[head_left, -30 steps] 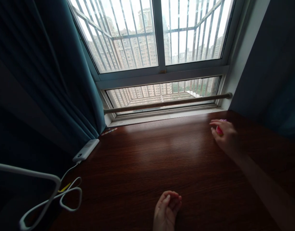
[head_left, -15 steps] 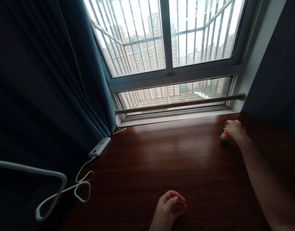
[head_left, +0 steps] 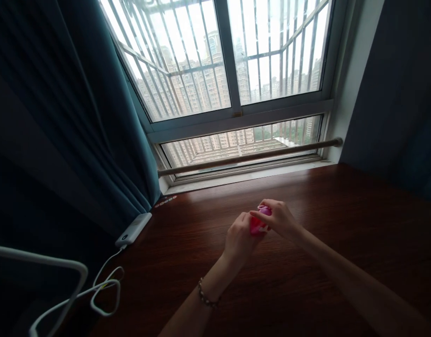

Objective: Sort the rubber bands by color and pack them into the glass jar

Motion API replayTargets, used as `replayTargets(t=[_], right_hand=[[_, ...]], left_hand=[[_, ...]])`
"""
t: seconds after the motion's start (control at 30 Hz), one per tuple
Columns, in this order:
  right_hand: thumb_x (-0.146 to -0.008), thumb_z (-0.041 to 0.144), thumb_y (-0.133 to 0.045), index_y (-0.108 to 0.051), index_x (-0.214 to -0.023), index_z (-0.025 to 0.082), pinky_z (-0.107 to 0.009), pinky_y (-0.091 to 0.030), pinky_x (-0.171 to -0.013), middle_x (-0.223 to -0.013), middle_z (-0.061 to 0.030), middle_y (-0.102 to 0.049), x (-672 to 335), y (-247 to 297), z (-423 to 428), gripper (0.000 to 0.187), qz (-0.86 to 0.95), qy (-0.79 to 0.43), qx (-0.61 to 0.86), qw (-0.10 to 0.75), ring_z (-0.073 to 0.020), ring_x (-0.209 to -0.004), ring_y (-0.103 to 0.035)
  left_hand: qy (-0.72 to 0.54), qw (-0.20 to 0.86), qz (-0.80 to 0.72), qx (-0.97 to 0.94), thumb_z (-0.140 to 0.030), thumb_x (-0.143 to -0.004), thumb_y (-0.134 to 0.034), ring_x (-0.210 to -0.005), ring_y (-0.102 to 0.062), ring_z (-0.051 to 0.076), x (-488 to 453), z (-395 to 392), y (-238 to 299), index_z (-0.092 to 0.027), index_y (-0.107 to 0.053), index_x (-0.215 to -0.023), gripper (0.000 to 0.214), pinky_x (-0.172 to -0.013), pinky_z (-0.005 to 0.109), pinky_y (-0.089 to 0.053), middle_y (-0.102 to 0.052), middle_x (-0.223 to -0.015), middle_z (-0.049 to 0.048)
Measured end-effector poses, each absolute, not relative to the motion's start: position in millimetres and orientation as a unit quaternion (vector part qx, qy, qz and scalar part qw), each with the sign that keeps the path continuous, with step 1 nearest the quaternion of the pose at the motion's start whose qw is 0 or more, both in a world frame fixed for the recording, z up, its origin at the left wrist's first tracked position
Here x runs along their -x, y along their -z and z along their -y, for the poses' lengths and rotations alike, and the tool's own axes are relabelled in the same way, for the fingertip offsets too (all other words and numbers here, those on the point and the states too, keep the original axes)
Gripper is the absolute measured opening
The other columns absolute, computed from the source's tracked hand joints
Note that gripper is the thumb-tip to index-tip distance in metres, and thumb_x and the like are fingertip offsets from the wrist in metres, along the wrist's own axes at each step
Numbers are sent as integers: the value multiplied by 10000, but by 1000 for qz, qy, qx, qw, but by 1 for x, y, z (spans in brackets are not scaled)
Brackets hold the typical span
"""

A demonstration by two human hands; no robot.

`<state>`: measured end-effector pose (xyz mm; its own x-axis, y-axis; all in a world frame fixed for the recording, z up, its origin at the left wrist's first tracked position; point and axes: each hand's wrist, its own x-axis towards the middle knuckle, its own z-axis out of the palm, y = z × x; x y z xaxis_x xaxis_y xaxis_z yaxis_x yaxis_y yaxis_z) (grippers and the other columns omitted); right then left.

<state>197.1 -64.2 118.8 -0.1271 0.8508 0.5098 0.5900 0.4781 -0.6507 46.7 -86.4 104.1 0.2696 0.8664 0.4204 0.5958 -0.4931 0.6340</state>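
Note:
A small pink-and-red object with a purple top and a thin pink loop (head_left: pixel 259 223) is held between my two hands above the brown wooden table. Its exact kind is hard to make out because fingers cover much of it. My left hand (head_left: pixel 241 234), with a dark beaded bracelet at the wrist, closes around its left and lower side. From the right, my right hand (head_left: pixel 278 218) grips the upper part near the loop, thumb and fingers bent over it.
The wooden tabletop (head_left: pixel 187 252) runs up to a barred window (head_left: pixel 236 117) with a rail across it. On the left, a white power bank (head_left: pixel 134 229) with a white cable (head_left: pixel 108 285) lies beside a blue curtain (head_left: pixel 131 187). Small round stickers (head_left: pixel 165 201) are at the back left.
My right hand has brought the small colourful object from the far right to the middle. My left hand has moved forward from the near edge and closed on it. The view has shifted slightly.

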Motion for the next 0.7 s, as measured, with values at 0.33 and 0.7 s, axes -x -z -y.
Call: replayTargets(t=[0.33,0.7], right_hand=[[-794,490,-465,-476,-491,155,-216,-258,-474,-452,18,-451,-191,-114,66,452,761,-157,489,398,-83,-447,-396],[-774,371,-558,-596,-896,145,-199,-385,-578,-723,-7,-590,-195,-127,76,259,810,-245,317,428,-102,-621,-499]], left_hand=[[-289,221,-461,-810,-253,-642,-648,-591,-490,113,-23,91,-124,-150,-630,-745,146,-547,207,-320,-585,-653,-28],[-230,607,-398,-648,-297,-625,-659,-583,-530,131,-6,90,-146,-75,-652,-781,271,-565,228,-388,-609,-652,31]])
